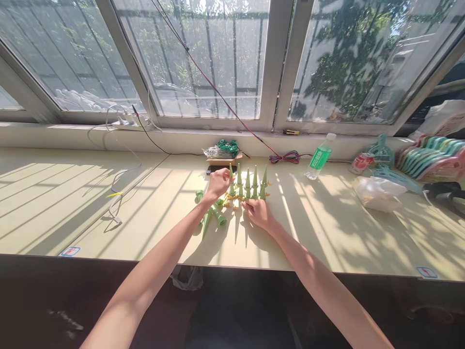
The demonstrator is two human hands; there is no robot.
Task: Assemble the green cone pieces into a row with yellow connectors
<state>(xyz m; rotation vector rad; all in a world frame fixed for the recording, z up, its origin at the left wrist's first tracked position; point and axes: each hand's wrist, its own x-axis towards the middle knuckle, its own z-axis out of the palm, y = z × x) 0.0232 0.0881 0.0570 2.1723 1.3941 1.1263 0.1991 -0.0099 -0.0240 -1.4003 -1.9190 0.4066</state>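
Several pale green pointed cones [255, 177] stand upright in close rows on the table, with small yellow pieces [236, 202] around their bases. My left hand [219, 183] is closed, its fingertips pinched on the leftmost green cone [231, 180]. At the front of the group is my right hand [258, 213], fingers pressed together low beside the yellow pieces; whatever lies between them is too small to make out. Left of the group, partly under my left forearm, lie loose green parts: a cone on its side [207, 224] and a flared tube [220, 218].
Behind the cones sits a small cardboard box [221, 161] with clear and green packaging. To the right stand a water bottle [321, 157], a red-and-white can [362, 163], a plastic bag [378, 194] and stacked hangers [432, 157]. A white cable [115, 218] lies at left.
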